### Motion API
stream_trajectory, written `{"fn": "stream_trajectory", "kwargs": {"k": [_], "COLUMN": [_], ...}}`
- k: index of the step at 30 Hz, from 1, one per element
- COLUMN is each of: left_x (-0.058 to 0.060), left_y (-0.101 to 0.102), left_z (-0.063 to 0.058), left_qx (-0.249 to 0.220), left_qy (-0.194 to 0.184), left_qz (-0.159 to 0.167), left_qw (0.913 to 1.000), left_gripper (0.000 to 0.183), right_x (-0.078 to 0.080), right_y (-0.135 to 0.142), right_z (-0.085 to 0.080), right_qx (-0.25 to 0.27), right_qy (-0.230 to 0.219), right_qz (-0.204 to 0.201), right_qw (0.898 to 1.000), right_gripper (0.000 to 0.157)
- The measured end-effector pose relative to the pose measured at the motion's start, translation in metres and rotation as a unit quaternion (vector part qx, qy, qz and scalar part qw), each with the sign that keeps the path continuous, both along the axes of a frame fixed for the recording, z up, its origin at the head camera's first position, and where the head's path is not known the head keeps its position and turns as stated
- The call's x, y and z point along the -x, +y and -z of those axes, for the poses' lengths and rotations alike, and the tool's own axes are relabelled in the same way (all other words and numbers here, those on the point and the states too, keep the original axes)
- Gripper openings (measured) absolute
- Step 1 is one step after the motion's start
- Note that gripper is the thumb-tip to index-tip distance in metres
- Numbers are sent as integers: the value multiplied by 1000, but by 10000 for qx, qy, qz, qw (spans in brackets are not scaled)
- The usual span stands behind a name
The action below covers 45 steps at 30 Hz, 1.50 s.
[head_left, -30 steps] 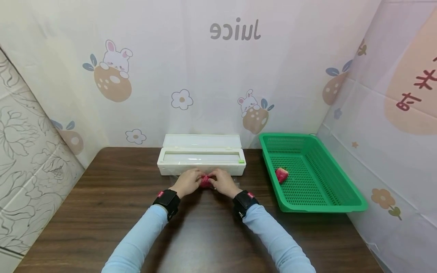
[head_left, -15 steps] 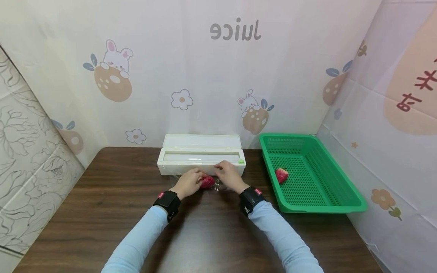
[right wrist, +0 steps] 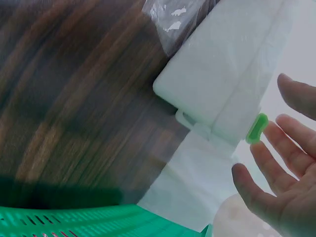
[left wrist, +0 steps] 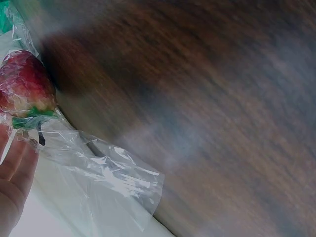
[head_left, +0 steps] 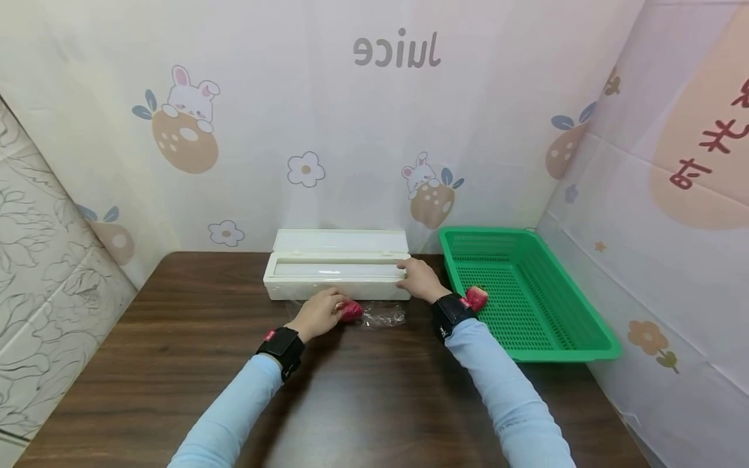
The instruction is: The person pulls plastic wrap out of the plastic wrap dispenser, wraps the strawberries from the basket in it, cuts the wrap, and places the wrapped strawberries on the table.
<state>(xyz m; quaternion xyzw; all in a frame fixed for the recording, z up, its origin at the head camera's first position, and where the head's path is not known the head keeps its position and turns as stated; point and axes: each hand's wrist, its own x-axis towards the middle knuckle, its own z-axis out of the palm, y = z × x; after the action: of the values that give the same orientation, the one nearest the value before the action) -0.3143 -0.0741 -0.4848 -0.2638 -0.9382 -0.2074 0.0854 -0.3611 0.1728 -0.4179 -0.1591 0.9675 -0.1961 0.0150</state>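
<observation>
A red strawberry point(head_left: 350, 311) wrapped in clear cling film point(head_left: 383, 314) lies on the table against the dispenser's front. My left hand point(head_left: 318, 313) holds it at the leafy end; the left wrist view shows the green leaves of the strawberry point(left wrist: 27, 89) beside the fingers point(left wrist: 22, 163). The white cling film dispenser point(head_left: 339, 288) has its lid raised. My right hand point(head_left: 422, 279) is at the dispenser's right end. Up close, its fingers point(right wrist: 274, 170) are spread, with fingertips at the green slide cutter point(right wrist: 256, 128). In the head view that hand hides the cutter.
To the right stands a green plastic basket point(head_left: 562, 356) with a second strawberry point(head_left: 476, 298) at its left side. The brown wooden table point(head_left: 363, 403) reaches forward to a printed cloth wall point(head_left: 251, 130). A loose film edge point(left wrist: 123, 177) sticks out by the dispenser.
My right hand has left the wrapped strawberry and moved right and away from me to the dispenser's right end. The left hand has stayed on the strawberry. The head view has shifted slightly.
</observation>
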Motion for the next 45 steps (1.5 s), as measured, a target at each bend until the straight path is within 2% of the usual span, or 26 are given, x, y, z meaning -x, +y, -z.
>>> {"fn": "stream_trajectory", "kwargs": {"k": [5,11,16,25,31,35,39,45], "left_x": [0,-3,-5,-4,-4,0,7,18], "left_y": [-1,-1,-1,-1,5,14,24,43], "left_z": [-1,-3,-5,-6,-17,-26,-32,-47], "left_qx": [-14,37,29,-13,-143,-144,47,327], "left_qy": [17,-35,-113,26,100,158,292,32], "left_qz": [38,-39,-92,-20,183,295,348,433], "left_qw": [10000,10000,9999,10000,9997,9993,9990,9985], "left_gripper": [26,26,27,24,24,24,25,25], "right_x": [6,11,14,18,21,23,24,24], "right_y": [5,7,7,12,15,17,17,16], "right_z": [3,11,13,13,12,12,13,15], "right_qx": [-115,-8,-167,-115,-77,-109,-45,23], "right_qy": [-11,129,262,12,-28,-78,-159,-201], "right_qz": [-38,-148,-217,-153,-217,-161,-140,-152], "right_qw": [9999,9998,9993,9998,9997,9998,9998,9997], "right_gripper": [39,33,29,21,19,21,22,22]}}
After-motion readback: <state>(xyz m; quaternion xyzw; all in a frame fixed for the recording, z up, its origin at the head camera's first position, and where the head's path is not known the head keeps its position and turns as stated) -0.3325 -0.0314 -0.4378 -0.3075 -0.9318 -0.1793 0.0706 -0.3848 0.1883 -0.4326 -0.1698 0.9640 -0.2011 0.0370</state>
